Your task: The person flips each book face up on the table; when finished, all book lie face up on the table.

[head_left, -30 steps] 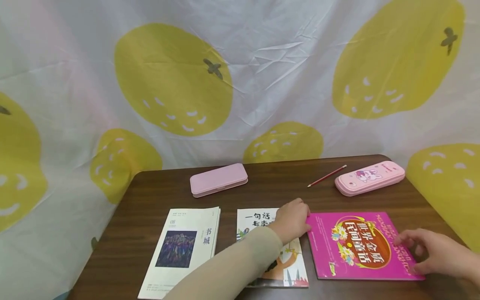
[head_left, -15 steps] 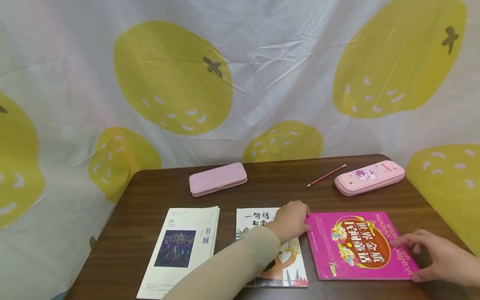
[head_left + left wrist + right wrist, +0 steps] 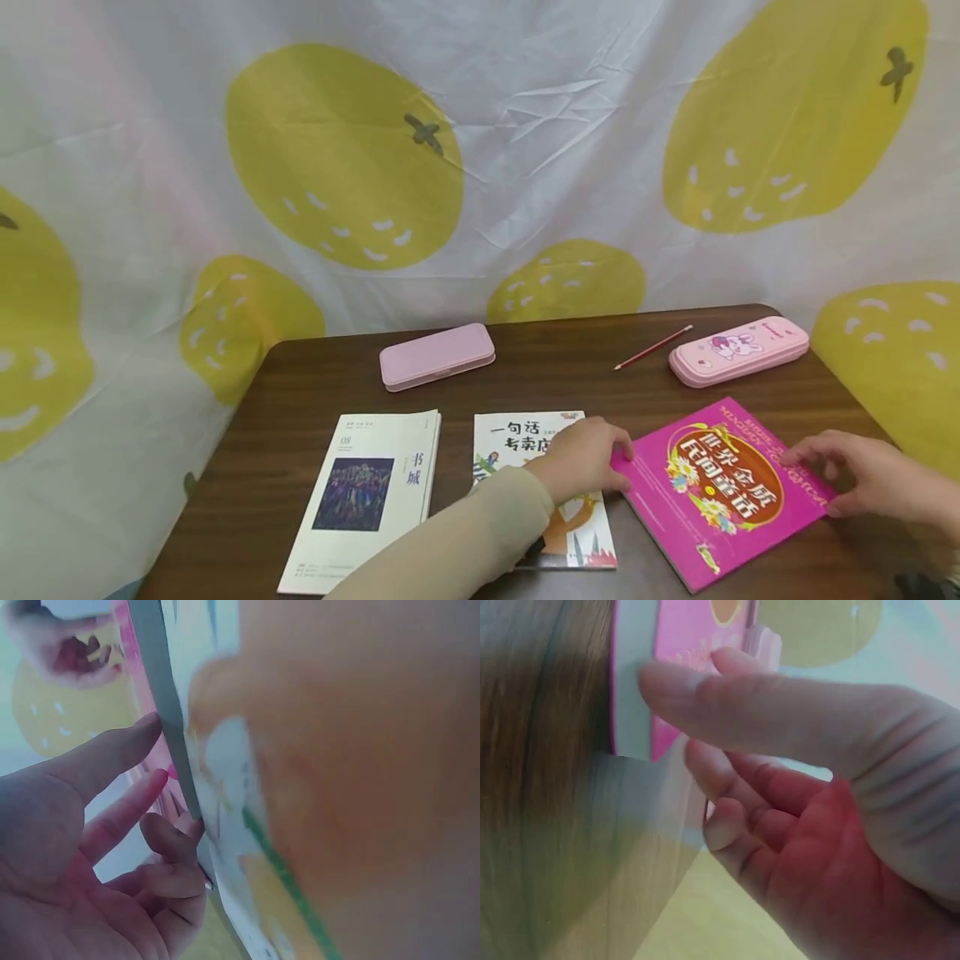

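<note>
We see two pink pencil cases (image 3: 437, 357) (image 3: 739, 351) and a red pencil (image 3: 652, 348) at the bench's (image 3: 315, 375) far side, a white magazine (image 3: 363, 498) nearer.

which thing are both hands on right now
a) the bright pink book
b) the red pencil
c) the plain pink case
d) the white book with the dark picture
a: the left hand grips the left edge of the bright pink book and the right hand grips its right corner.
</note>
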Demonstrator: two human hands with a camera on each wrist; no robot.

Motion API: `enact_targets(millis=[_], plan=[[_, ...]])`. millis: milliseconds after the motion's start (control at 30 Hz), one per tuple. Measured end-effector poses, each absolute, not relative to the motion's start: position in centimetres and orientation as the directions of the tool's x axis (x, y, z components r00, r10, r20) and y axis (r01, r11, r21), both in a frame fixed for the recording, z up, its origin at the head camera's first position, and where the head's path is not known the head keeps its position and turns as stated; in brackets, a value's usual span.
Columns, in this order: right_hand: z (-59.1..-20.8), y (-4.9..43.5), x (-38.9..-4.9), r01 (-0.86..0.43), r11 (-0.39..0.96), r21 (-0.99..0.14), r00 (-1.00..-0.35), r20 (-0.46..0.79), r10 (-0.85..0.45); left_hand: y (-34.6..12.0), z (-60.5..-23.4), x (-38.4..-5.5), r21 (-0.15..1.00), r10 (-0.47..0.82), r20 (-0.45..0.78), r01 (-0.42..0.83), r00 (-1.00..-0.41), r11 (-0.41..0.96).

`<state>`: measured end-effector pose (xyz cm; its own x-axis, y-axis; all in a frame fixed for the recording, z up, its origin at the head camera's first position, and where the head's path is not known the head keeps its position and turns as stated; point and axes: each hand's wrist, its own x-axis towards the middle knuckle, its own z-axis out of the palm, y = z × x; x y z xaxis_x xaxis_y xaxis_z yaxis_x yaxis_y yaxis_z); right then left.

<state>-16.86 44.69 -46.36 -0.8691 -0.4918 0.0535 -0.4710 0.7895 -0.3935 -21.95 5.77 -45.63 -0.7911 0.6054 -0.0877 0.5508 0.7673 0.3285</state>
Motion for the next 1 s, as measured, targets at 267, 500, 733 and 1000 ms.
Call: enact_targets(millis=[267,500,733,1000], plan=[[-46.9,45.0,-19.1,-0.521,0.769,-0.371,-0.852,0.166,-0.497,5.0,-44.9,-20.7,0.423,0.621,-0.157,0.516,-0.768,0.745],[-47.0,44.5,-20.2,-0.458,0.798,-0.393,-0.888,0.155,-0.434,4.8,-45.1,-18.9,0.480,0.673,-0.160,0.539,-0.722,0.693],[-46.7,43.1,-21.6,-0.425,0.833,-0.353,-0.904,0.200,-0.377,5.3,-45.3,-17.4,0.485,0.679,-0.158,0.543,-0.717,0.686],[-46.8,42.2,-22.2,-0.408,0.837,-0.365,-0.913,0.178,-0.367,6.4,-45.9,-15.6,0.463,0.659,-0.114,0.547,-0.744,0.698]])
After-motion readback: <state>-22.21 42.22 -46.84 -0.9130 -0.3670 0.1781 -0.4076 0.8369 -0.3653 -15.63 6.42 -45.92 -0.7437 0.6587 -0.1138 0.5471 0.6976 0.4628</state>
